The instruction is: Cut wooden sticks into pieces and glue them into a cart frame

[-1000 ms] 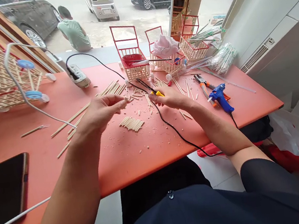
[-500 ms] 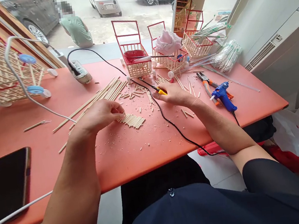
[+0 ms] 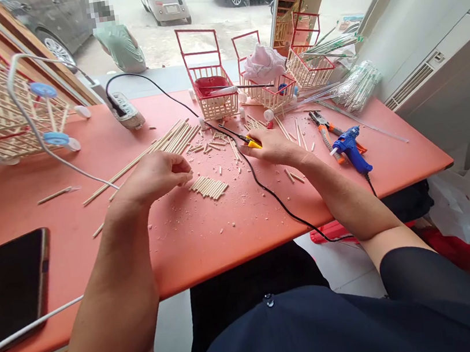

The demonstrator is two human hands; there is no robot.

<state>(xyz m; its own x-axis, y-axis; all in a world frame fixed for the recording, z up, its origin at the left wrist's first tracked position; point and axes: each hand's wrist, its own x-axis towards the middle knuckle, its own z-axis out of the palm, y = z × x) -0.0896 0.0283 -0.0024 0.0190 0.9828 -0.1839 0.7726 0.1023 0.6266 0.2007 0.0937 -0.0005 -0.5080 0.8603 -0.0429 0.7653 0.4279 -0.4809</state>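
My left hand (image 3: 160, 175) is closed in a pinch just beyond the left end of a row of short wooden sticks (image 3: 209, 188) laid side by side. A tiny pale bit may be between its fingertips, too small to make out. Further right, my right hand (image 3: 272, 144) is wrapped round a yellow-handled tool (image 3: 253, 143) whose slim dark shaft points away to the left. A black cord (image 3: 257, 178) runs under or beside this hand. Cut stick pieces (image 3: 209, 147) and crumbs lie between the hands.
Long sticks (image 3: 172, 138) lie behind my left hand. Small stick-built carts (image 3: 218, 105) stand along the back. Pliers (image 3: 322, 129) and a blue glue gun (image 3: 351, 151) lie right. A phone (image 3: 12, 289) is at the left, a power strip (image 3: 127, 112) at the back.
My left hand has drawn slightly up and left, its fingertips coming off the end of the short-stick row. My right hand stays in place with the yellow-handled tool.
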